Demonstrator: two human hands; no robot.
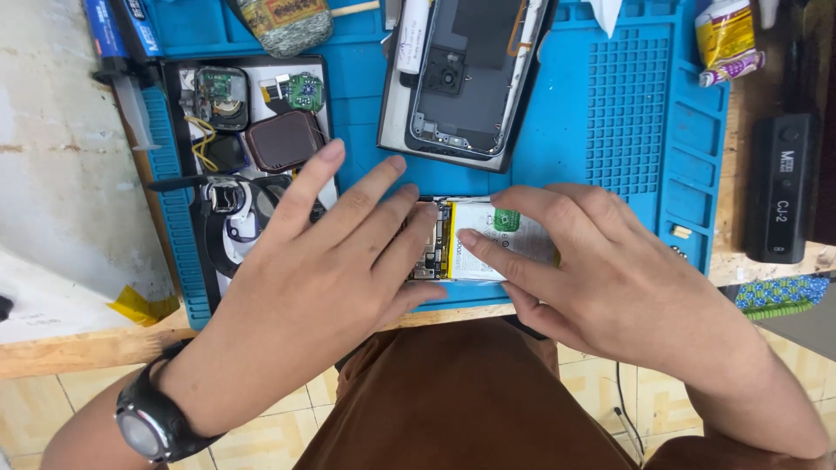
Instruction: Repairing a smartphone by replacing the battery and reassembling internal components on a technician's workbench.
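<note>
left hand point(326, 261) flat on opened phone point(475, 244) | right hand point(601, 270) pressing battery point(514, 239) (fingers spread)

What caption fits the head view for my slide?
Both hands, left hand and right hand, press on an opened phone with its white battery exposed, on a blue repair mat.

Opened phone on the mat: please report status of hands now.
Left hand and right hand flat on opened phone. White battery exposed. Back cover apart, behind.

Both hands point(453, 261) on opened phone point(475, 241)
</note>
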